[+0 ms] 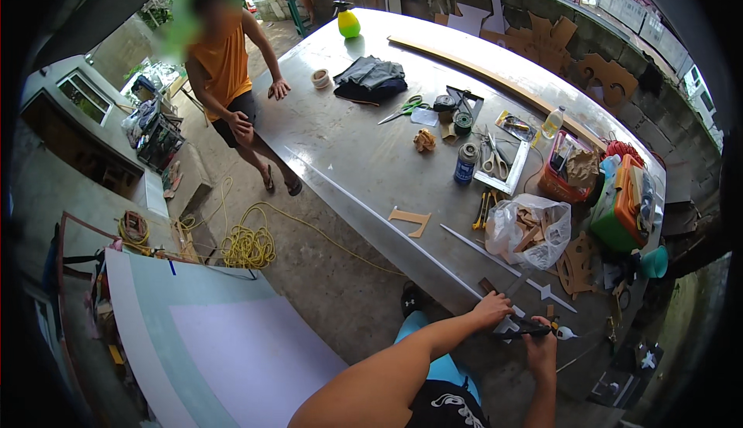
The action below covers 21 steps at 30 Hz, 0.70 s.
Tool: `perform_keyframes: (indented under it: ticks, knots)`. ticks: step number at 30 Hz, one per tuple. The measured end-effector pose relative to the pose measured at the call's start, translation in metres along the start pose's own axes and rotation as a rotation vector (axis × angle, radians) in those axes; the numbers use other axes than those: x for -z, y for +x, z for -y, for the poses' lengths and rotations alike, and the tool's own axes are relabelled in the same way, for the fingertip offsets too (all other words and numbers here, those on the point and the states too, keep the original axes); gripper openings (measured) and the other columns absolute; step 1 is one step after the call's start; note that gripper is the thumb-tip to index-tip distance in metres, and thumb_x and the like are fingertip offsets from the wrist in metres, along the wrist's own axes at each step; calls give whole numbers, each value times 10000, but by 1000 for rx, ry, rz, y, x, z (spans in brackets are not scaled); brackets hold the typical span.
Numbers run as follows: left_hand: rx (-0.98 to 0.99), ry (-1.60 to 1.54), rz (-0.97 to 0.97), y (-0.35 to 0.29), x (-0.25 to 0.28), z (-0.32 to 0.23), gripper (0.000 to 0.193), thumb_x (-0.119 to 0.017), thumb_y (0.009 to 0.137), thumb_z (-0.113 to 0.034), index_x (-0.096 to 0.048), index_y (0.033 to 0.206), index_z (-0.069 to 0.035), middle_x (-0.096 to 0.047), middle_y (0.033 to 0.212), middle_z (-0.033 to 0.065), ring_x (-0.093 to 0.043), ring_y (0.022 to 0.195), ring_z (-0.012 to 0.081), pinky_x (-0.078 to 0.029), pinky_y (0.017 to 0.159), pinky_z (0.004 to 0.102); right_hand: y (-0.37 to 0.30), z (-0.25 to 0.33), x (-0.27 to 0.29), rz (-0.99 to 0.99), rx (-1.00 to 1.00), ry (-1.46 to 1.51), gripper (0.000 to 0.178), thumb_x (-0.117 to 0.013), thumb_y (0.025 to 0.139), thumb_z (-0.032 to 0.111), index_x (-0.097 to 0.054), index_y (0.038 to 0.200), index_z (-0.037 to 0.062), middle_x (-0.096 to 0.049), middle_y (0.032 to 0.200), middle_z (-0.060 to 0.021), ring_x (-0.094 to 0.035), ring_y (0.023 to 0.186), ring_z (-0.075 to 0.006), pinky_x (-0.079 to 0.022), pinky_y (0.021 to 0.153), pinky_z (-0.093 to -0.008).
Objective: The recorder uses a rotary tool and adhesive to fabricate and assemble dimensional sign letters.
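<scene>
My left hand [492,309] is at the table's near edge, fingers closed, at the end of a long thin white strip [387,228] lying along that edge. What it pinches is too small to make out. My right hand [542,344] is wrapped round a black hand tool [529,326] just right of the left hand; its exact kind is unclear. Beyond my hands lies a second white strip [499,261] with a diamond-shaped piece on it. A clear plastic bag [534,227] of brown offcuts sits farther back, and a brown cut-out board piece [411,221] lies to the left.
The metal table [371,149] carries scissors [494,157], a blue can [466,163], an orange-green container [619,215] and a yellow sprayer [348,22]. A person in an orange top [220,56] stands at its far left. Yellow rope [249,244] and a pale panel [232,343] lie left below.
</scene>
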State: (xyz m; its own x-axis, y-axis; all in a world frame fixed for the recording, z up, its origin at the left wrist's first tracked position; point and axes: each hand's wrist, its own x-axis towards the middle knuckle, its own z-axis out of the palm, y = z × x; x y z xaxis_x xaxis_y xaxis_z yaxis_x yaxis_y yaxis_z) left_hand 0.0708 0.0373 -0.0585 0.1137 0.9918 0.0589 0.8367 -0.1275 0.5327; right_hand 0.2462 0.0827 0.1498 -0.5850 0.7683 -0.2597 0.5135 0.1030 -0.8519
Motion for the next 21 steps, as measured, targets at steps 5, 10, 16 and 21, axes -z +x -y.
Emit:
perform_keyframes:
  ticks: [5, 10, 16, 21]
  knots:
    - [-5, 37, 1, 2, 2, -1, 289, -696, 875, -211, -789, 1138, -287, -663, 1014, -18, -613, 1054, 211, -453, 861, 403, 1, -10, 1, 28, 56, -46, 408, -732, 930, 6, -579, 1307, -22, -705, 1054, -85, -660, 1004, -161, -512, 920, -307]
    - [6, 43, 25, 1, 7, 3, 284, -700, 873, -211, -789, 1132, -287, -659, 1013, -17, -612, 1050, 210, -450, 858, 398, 5, -11, -2, 27, 78, -88, 395, -735, 927, 6, -587, 1291, -29, -712, 1040, -99, -672, 984, -170, -518, 903, -311]
    - [-3, 21, -37, 0, 8, 5, 275, -696, 854, -195, -799, 1093, -284, -670, 1025, -14, -617, 1051, 216, -455, 848, 413, 6, -7, -4, 2, 65, -65, 438, -752, 865, -8, -603, 1273, -56, -732, 1050, -195, -733, 1019, -302, -530, 937, -370]
    - [-24, 47, -49, -5, 9, -6, 275, -695, 859, -221, -787, 1110, -285, -648, 989, -8, -608, 1023, 213, -453, 841, 408, -4, -3, 1, 32, 7, -47, 441, -753, 889, 8, -591, 1295, -52, -727, 1064, -183, -717, 1025, -273, -526, 943, -369]
